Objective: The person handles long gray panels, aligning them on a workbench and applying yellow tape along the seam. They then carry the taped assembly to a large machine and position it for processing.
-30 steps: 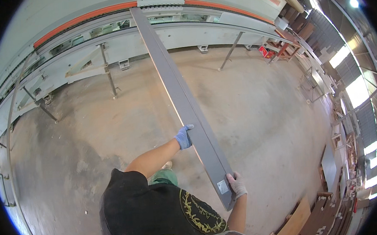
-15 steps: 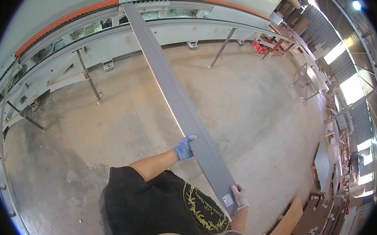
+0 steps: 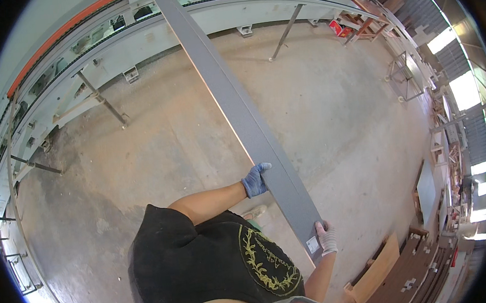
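Note:
A long grey board (image 3: 234, 104) with a pale left edge and a small white label near its near end stretches away from me. Its far end reaches over the rail of a long pale machine. My left hand (image 3: 256, 180), in a blue glove, grips the left edge partway along, thumb on top and fingers underneath, out of sight. At the near end my right hand (image 3: 327, 237), in a pale glove, holds the right edge beside the label (image 3: 312, 244), thumb on top.
The machine frame (image 3: 151, 42) with slanted legs crosses the far side. A metal stand (image 3: 406, 78) is at the right. Stacked brown boards (image 3: 401, 278) and a light wooden panel (image 3: 378, 266) lie at the lower right. Concrete floor (image 3: 158, 152) spreads below.
Both hands, still holding the board, have shifted right and slightly farther away. The board's near end moved with them, and the view has tilted and shifted.

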Available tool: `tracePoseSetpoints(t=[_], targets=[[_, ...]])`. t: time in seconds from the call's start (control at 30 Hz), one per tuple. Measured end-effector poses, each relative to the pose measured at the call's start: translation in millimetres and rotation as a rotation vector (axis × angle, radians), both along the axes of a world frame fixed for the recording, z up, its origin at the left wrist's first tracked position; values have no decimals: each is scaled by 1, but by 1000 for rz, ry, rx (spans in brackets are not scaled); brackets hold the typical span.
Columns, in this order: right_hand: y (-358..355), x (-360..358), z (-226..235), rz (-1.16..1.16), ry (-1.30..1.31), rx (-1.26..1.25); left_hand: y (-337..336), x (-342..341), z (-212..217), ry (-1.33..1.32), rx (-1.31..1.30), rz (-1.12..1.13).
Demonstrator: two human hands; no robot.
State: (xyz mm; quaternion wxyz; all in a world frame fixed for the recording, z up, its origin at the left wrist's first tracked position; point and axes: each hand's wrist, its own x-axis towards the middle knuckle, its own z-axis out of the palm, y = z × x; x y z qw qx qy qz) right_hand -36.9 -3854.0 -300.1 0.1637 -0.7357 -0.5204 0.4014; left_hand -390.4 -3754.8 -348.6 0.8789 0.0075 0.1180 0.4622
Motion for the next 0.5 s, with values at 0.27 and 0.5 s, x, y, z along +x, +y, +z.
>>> tracePoseSetpoints(t=[0.27, 0.5], targets=[[57, 13, -23, 17, 81, -32, 52, 13, -36, 111, -50, -3], [123, 42, -5, 200, 8, 65, 94, 56, -4, 247, -95, 65]])
